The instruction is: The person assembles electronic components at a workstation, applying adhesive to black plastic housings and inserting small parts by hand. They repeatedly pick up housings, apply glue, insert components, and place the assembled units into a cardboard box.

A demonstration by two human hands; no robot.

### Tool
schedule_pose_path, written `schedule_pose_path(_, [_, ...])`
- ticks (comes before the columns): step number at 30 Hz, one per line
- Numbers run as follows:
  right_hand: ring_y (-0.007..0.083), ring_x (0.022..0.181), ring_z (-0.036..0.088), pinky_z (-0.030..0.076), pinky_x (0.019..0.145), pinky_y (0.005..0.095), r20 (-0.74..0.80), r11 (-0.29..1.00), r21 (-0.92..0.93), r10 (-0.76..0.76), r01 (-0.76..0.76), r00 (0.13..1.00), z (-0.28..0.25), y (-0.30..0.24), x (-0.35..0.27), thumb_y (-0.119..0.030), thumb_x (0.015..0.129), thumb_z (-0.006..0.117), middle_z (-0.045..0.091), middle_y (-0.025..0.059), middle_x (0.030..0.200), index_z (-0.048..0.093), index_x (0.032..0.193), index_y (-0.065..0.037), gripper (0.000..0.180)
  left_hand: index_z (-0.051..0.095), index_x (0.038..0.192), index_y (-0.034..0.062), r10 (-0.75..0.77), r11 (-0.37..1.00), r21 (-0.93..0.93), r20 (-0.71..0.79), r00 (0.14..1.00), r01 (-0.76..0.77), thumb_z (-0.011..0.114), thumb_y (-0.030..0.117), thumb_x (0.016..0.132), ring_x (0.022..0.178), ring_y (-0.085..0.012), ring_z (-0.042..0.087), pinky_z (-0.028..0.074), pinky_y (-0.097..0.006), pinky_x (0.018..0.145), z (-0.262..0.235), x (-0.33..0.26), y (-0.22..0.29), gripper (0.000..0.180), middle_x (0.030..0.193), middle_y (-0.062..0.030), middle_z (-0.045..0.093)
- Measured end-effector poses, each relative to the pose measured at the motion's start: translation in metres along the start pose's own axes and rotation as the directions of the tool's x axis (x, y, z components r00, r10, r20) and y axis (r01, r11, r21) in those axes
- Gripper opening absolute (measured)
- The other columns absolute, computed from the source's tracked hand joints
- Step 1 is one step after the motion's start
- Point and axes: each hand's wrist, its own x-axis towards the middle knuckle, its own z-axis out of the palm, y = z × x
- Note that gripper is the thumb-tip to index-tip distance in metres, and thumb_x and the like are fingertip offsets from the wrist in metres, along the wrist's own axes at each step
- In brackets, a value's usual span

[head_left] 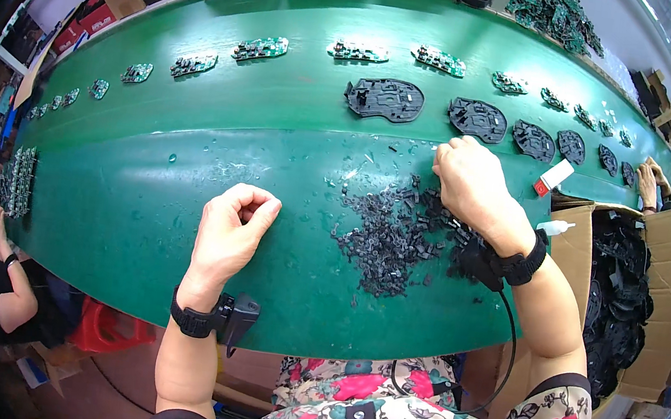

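My left hand (234,229) hovers over the green work surface (143,211), thumb and forefinger pinched together; whatever they hold, if anything, is too small to make out. My right hand (473,183) is closed, fingers bent down, at the upper right edge of a heap of small black plastic parts (385,245). Its fingertips are partly hidden, so I cannot see what they grip. Just beyond it lies a black plastic shell (478,121), shaped like a mouse base. Another such shell (384,99) rests to its left, and several smaller-looking ones (534,140) run off to the right.
Green circuit boards (260,49) form a row along the far strip. A cardboard box (570,247) of black shells stands right, near a white-and-red small box (554,178) and white bottle (555,227). Stacked boards (20,183) sit far left. Co-workers' hands (650,181) show at both sides.
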Motion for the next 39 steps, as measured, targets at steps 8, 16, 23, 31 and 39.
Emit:
schedule_pose_path(8, [0.031,0.088,0.056,0.046,0.076,0.0404,-0.116,0.982,0.089,-0.158,0.168,0.981,-0.001,0.024,0.1,-0.005,0.077,0.059,0.06,0.0122,0.083,0.059,0.076,-0.004,0.002,0.064,0.085,0.0023,0.082,0.99,0.119,-0.03,0.996,-0.078,0.067,0.01,0.087,0.066,-0.0044,0.047,0.042,-0.022,0.062,0.001,0.002,-0.002,0.008,0.072,0.0038,0.056])
schedule_pose_path(16, [0.0275,0.091,0.056,0.044,0.084,0.0382,0.039,0.947,0.02,-0.321,0.321,0.946,0.035,0.044,0.142,-0.011,0.079,0.065,0.06,0.0079,0.083,0.062,0.077,-0.006,0.006,0.062,0.085,0.0023,0.101,0.985,0.145,-0.038,0.994,-0.094,0.067,0.006,0.084,0.069,-0.008,0.05,0.045,-0.024,0.066,0.003,-0.001,0.001,0.006,0.077,0.0004,0.058])
schedule_pose_path(23, [0.028,0.091,0.056,0.044,0.084,0.038,0.042,0.936,0.115,-0.338,0.332,0.94,0.04,0.057,0.144,-0.011,0.077,0.067,0.06,0.0078,0.083,0.061,0.077,-0.005,0.009,0.06,0.084,0.0015,0.125,0.981,0.152,-0.035,0.992,-0.119,0.067,0.004,0.083,0.071,-0.0087,0.051,0.045,-0.025,0.067,0.002,-0.001,0.001,0.007,0.08,-0.0009,0.058])
schedule_pose_path(31, [0.0262,0.079,0.06,0.048,0.071,0.0369,0.089,0.946,0.312,-0.124,0.09,0.988,0.038,0.071,0.149,-0.02,0.072,0.078,0.062,0.0099,0.081,0.061,0.084,-0.006,0.025,0.06,0.084,0.002,0.122,0.982,0.152,-0.031,0.992,-0.116,0.066,0.004,0.083,0.07,-0.008,0.05,0.045,-0.024,0.068,0.004,0.0,0.001,0.007,0.079,0.0,0.058])
schedule_pose_path(39, [0.0265,0.074,0.065,0.05,0.067,0.0367,0.29,0.96,0.268,0.003,-0.084,0.957,0.028,0.072,0.153,-0.026,0.071,0.08,0.067,0.011,0.076,0.067,0.079,-0.007,0.025,0.06,0.085,0.0021,0.098,0.981,0.172,-0.036,0.995,-0.09,0.066,0.005,0.084,0.07,-0.0072,0.048,0.044,-0.023,0.068,0.006,-0.001,0.003,0.007,0.078,0.0015,0.056])
